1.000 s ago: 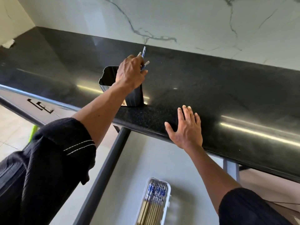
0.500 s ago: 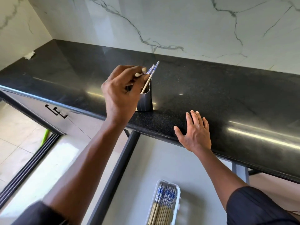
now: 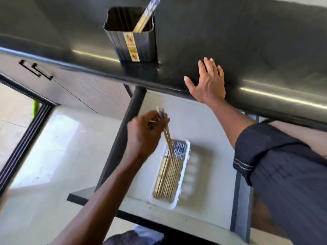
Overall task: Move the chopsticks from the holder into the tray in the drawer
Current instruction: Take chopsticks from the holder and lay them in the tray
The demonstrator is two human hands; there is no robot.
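My left hand [image 3: 144, 134] is over the open drawer, shut on a pair of bamboo chopsticks [image 3: 169, 143] with blue-patterned tops. Their tips point down into the white tray [image 3: 184, 167], which holds several chopsticks lying lengthwise. The dark square holder [image 3: 139, 47] stands on the black countertop near its front edge, with chopsticks [image 3: 146, 16] still leaning in its right corner. My right hand [image 3: 208, 82] lies flat and spread on the countertop edge, right of the holder, holding nothing.
The open drawer [image 3: 203, 124] has a pale floor and dark side rails [image 3: 123, 131]. A cabinet front with black handles [image 3: 36, 69] sits at the left. The pale floor tiles show at the lower left.
My left hand has carried the chopsticks from above the holder down to the tray in the drawer. The camera has tilted downward. My right hand stays on the counter.
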